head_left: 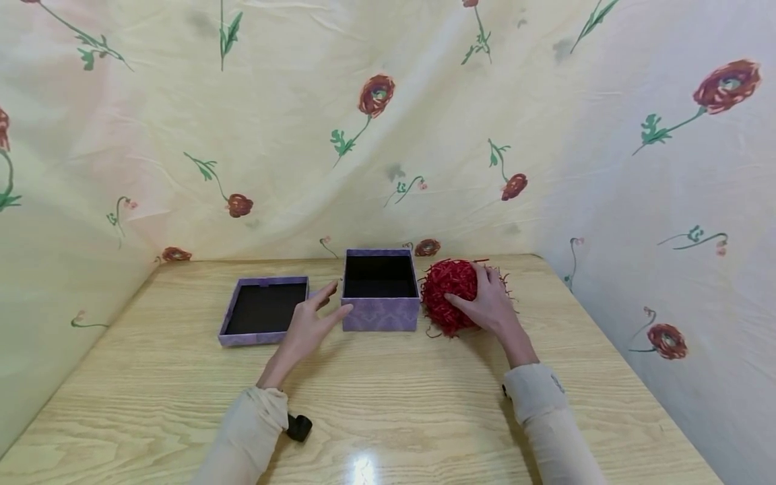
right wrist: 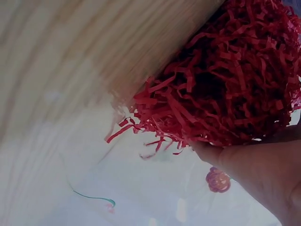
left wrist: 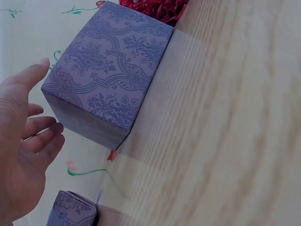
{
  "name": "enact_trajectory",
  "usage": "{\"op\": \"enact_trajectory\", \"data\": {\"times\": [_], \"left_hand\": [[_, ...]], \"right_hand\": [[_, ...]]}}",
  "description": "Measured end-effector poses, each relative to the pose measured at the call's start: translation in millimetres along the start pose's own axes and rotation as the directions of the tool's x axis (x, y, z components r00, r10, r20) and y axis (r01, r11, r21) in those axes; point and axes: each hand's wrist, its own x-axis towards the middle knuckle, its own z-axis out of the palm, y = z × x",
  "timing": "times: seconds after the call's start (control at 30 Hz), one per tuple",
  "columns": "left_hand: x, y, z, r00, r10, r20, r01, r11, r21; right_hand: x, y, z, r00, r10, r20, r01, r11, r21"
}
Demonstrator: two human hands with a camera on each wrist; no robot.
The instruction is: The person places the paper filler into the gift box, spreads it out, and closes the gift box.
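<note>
A purple patterned box (head_left: 380, 314) with a black inside stands upright with its top uncovered. My left hand (head_left: 311, 325) is beside its left wall, fingers and thumb spread and holding nothing. In the left wrist view those fingertips are right by the corner of the purple box (left wrist: 110, 66). To the right of the box sits a heap of red shredded paper (head_left: 447, 289). My right hand (head_left: 488, 303) grips that heap from its right side, thumb in front and fingers over the top. The right wrist view shows the palm against the shredded paper (right wrist: 221, 89).
A shallow purple lid (head_left: 267, 310), black inside up, lies left of the box. Everything rests on a light wooden table (head_left: 388, 397). Flower-printed cloth (head_left: 291, 121) hangs behind and along both sides. Loose red strips stick out around the heap.
</note>
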Motion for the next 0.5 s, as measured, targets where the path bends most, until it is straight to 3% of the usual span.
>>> {"op": "enact_trajectory", "data": {"times": [0.23,0.5], "left_hand": [[5.0,-4.0,5.3,1.0,-0.005,0.0,0.005,0.999,-0.038],[9.5,-5.2,10.4,0.999,-0.042,0.001,0.042,0.997,-0.066]], "right_hand": [[3.8,4.8,-0.2,0.998,0.024,0.064,-0.026,0.999,0.038],[7.4,9.8,1.2,0.993,0.018,0.113,-0.018,1.0,0.003]]}}
